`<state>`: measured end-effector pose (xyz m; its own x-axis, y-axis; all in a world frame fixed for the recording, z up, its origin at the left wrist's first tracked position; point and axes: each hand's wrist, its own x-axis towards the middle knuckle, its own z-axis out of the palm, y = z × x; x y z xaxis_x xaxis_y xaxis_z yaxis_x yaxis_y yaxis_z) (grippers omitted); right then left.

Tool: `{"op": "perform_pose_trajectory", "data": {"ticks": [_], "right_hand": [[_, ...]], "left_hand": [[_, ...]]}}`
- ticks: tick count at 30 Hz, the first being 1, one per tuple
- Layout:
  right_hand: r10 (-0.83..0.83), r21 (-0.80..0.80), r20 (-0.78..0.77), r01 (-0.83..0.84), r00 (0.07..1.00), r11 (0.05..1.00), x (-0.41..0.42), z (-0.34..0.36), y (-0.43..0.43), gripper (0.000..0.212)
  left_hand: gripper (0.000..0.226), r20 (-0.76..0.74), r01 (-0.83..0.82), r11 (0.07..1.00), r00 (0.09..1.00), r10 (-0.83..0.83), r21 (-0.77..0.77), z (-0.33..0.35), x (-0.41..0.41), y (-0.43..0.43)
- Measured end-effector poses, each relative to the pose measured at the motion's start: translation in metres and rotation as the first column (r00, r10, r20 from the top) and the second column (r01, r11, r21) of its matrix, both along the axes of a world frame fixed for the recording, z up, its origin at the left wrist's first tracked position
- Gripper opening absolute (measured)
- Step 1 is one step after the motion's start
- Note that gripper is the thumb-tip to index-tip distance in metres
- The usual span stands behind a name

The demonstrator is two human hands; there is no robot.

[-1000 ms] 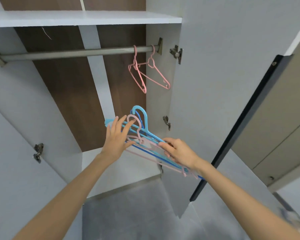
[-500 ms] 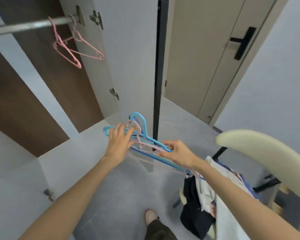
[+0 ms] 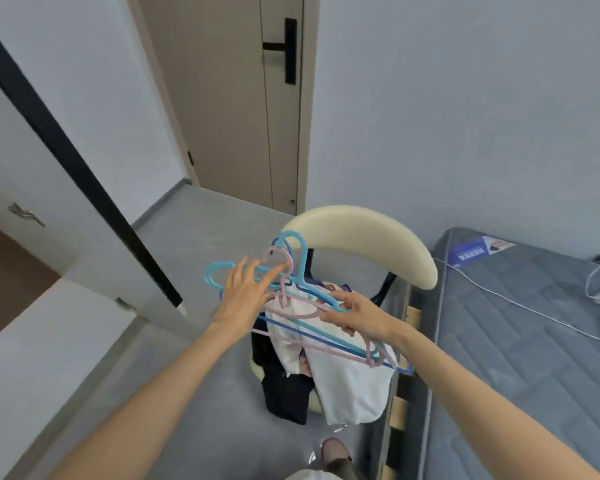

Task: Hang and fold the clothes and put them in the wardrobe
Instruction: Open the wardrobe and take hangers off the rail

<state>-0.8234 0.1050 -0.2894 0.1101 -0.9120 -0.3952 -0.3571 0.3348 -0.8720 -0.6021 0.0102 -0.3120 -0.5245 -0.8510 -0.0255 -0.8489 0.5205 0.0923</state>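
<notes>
Blue & pink plastic hangers (image 3: 304,261) held above clothes pile (image 3: 347,382) on chair (image 3: 361,230) seat. R hand (image 3: 357,318) grips their shoulders; L hand (image 3: 246,296), fingers straight, touches them nr hooks. Wardrobe door (image 3: 66,220) at left.

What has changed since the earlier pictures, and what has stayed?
The view swung right, from the open wardrobe to the chair piled with clothes; the hangers were carried along and are now above the clothes. Unchanged: the right hand pinches the hangers, the left hand rests open against them.
</notes>
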Motion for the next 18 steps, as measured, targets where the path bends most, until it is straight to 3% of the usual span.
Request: {"op": "perform_pose_trajectory", "data": {"ticks": [5,10,14,18], "right_hand": [[-0.133,0.035,-0.037,0.134,0.99,0.99,-0.104,-0.026,0.043,0.025],[-0.418,0.067,0.008,0.416,0.909,0.907,-0.183,-0.062,0.108,0.024],[-0.595,0.128,0.042,0.586,0.803,0.8,-0.233,-0.095,0.166,0.021],[-0.707,0.207,0.023,0.689,0.706,0.695,-0.271,-0.132,0.216,0.016]], "left_hand": [[0.062,0.004,0.095,0.995,0.995,-0.095,0.022,-0.029,-0.121,0.021],[0.072,0.006,0.252,0.962,0.967,-0.254,0.101,-0.055,-0.238,0.053],[0.059,-0.057,0.46,0.865,0.887,-0.459,0.2,-0.076,-0.313,0.08],[0.054,-0.138,0.564,0.774,0.824,-0.549,0.289,-0.1,-0.368,0.108]]}}
